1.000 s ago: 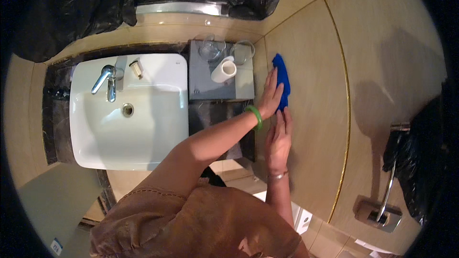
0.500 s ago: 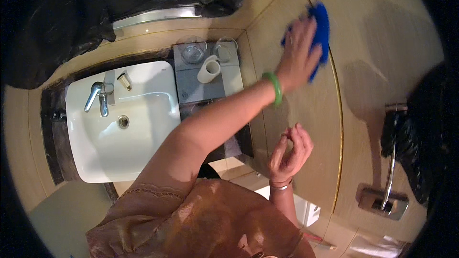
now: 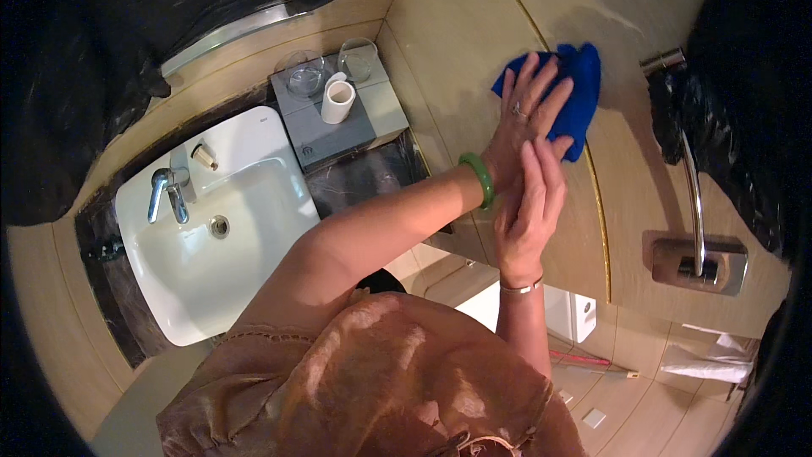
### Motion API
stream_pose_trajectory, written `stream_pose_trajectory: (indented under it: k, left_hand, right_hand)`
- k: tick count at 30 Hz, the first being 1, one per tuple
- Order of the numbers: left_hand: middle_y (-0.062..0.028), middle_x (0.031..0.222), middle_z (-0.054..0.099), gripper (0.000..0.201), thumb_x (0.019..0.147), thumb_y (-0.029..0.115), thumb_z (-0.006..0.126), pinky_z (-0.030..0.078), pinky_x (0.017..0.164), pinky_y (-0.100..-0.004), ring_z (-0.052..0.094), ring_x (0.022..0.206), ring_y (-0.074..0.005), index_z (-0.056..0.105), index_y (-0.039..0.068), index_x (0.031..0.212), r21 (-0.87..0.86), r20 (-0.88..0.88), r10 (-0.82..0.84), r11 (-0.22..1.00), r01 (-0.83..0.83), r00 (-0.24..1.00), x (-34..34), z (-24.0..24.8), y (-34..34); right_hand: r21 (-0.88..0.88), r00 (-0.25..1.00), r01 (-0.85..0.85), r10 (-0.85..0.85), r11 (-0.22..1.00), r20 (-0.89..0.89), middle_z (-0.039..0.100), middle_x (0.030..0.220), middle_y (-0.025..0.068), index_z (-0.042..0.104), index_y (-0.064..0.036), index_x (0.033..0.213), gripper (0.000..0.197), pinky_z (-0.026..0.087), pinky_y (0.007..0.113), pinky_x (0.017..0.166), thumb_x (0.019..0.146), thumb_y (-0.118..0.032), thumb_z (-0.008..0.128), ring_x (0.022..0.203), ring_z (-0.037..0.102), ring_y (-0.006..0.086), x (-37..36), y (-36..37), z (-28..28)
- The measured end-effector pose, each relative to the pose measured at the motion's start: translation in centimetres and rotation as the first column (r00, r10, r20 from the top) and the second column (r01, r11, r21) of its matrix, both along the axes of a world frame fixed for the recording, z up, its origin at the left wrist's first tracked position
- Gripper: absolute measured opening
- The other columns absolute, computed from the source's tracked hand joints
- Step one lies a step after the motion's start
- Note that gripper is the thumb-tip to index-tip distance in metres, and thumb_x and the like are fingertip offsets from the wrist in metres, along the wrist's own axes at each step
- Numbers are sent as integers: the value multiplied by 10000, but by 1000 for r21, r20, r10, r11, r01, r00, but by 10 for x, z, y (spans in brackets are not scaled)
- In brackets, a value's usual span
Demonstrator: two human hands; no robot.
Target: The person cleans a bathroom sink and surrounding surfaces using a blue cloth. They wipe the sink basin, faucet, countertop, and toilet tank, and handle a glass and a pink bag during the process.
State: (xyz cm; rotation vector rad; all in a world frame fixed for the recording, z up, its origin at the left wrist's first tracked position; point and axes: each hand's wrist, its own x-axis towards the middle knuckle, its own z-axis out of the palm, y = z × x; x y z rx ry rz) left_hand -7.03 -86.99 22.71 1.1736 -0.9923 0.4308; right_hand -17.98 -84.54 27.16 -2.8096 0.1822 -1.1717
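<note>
My left hand (image 3: 522, 123), wearing a green bangle and a ring, holds a blue cloth (image 3: 578, 110) pressed against the beige wood-grain panel (image 3: 457, 76). Its fingers are spread over the cloth, which lies across a gold trim line. My right hand (image 3: 533, 207), with a bracelet at the wrist, overlaps the heel of the left one. Its fingers are stretched out and nothing shows in them. Whether the two hands touch is hard to tell.
At left is a white washbasin (image 3: 262, 288) with a chrome tap (image 3: 169, 195). A grey box (image 3: 351, 140) beside it bears two glasses and a white cup (image 3: 337, 101). Black plastic (image 3: 76, 101) covers the upper left. A chrome bar (image 3: 695, 203) juts out at right near more black plastic.
The left hand and cloth have moved down along the panel. My right hand has risen to the left hand, its curled fingers now straighter. The whole view has turned and shifted.
</note>
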Motion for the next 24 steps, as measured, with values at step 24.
stream_pose_trajectory:
  k: [24]
  left_hand:
    - [-244, 1578, 174, 650, 944, 268, 548, 125, 1154, -621, 151, 1457, -456, 282, 76, 1505, 33, 68, -39, 999, 36, 997, -10, 25, 9]
  right_hand:
    - [8, 981, 175, -175, 984, 84, 602, 1237, 174, 648, 15, 1165, 368, 471, 396, 973, 826, 112, 543, 1124, 580, 321, -44, 13, 15]
